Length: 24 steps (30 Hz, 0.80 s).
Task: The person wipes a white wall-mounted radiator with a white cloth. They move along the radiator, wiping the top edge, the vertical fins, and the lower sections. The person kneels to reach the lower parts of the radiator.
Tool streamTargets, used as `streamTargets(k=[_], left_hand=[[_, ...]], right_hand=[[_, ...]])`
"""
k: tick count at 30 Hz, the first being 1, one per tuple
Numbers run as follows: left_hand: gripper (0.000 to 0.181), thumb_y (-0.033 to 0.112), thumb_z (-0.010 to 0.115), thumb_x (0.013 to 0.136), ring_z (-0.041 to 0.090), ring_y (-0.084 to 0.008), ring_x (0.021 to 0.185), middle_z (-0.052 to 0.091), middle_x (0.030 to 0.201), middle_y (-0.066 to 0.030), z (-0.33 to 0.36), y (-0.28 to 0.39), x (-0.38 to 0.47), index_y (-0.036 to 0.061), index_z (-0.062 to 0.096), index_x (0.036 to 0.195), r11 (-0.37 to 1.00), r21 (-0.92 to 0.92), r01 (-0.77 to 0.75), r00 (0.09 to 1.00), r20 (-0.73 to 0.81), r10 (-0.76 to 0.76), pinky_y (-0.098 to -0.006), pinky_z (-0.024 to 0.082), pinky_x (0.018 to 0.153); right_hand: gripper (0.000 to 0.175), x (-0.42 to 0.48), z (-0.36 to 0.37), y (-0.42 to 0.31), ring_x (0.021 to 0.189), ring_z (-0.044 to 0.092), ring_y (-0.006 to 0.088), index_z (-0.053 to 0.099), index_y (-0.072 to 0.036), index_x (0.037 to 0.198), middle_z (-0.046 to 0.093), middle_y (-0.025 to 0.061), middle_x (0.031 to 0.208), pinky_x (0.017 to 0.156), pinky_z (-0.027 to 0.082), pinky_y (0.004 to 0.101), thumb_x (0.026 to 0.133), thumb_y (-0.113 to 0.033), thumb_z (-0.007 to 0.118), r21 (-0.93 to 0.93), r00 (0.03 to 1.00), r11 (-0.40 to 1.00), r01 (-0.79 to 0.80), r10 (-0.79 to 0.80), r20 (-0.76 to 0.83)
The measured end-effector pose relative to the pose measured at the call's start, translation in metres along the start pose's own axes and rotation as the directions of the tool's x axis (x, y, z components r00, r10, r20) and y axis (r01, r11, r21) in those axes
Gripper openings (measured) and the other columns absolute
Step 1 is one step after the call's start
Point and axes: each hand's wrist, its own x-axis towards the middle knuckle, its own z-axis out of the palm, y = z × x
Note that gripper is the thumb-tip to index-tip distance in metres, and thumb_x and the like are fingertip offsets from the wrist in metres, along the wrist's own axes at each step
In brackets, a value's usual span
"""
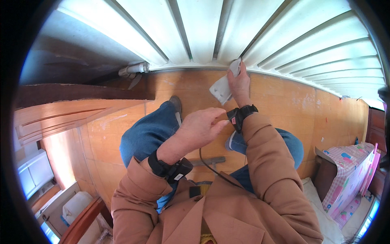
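My right hand [240,82] grips a folded white cloth [222,89], its upper end pressed to the bottom edge of a white ribbed radiator [202,33], at a gap between two ribs. My left hand [199,126] is held in front of my body, thumb and forefinger apart. Those fingertips come close to the black strapped device [236,119] on my right wrist; whether they touch it I cannot tell. Another black device [178,170] is strapped to my left wrist. A thin dark cable [213,170] passes from below my left hand towards my jacket.
A pipe fitting [134,69] joins the radiator's left end. Beside it stands a wooden door or panel [76,105]. On the tiled floor [274,88] are whitish marks. A grey bar-shaped object [208,161] lies between my legs. At right is a box-like piece with a patterned cover [350,170].
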Motion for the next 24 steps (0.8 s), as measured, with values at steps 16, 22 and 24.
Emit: streamTargets(k=[16, 22, 24], left_hand=[[0.035, 0.023, 0.063, 0.089, 0.062, -0.0312, 0.08, 0.065, 0.094, -0.0165, 0.002, -0.001, 0.001, 0.0018, 0.059, 0.117, 0.999, 0.015, -0.038, 0.999, 0.012, 0.038, -0.035, 0.05, 0.073], [0.034, 0.022, 0.062, 0.089, 0.061, -0.034, 0.082, 0.064, 0.096, -0.0178, 0.007, -0.002, 0.002, 0.0032, 0.059, 0.117, 0.998, 0.033, -0.05, 0.999, 0.008, 0.05, -0.0357, 0.049, 0.072], [0.034, 0.022, 0.062, 0.089, 0.061, -0.0347, 0.083, 0.064, 0.096, -0.0183, 0.009, -0.001, 0.003, 0.0034, 0.058, 0.118, 0.999, 0.037, -0.017, 0.999, 0.033, 0.015, -0.036, 0.049, 0.072]], right_hand=[[0.038, 0.021, -0.008, -0.001, 0.097, 0.06, 0.0428, 0.057, -0.011, 0.119, 0.063, 0.0273, 0.103, 0.083, 0.048, 0.0495, 0.085, -0.029, 0.056, -0.19, 0.978, 0.979, -0.075, 0.11, 0.176], [0.041, 0.024, -0.015, -0.006, 0.095, 0.061, 0.0454, 0.055, -0.011, 0.121, 0.065, 0.0262, 0.099, 0.084, 0.048, 0.0499, 0.084, -0.026, 0.055, -0.198, 0.976, 0.979, -0.045, 0.085, 0.2], [0.042, 0.026, -0.019, -0.01, 0.095, 0.061, 0.0453, 0.056, -0.011, 0.122, 0.065, 0.0262, 0.099, 0.084, 0.048, 0.0497, 0.083, -0.026, 0.056, -0.256, 0.96, 0.965, -0.064, 0.13, 0.249]])
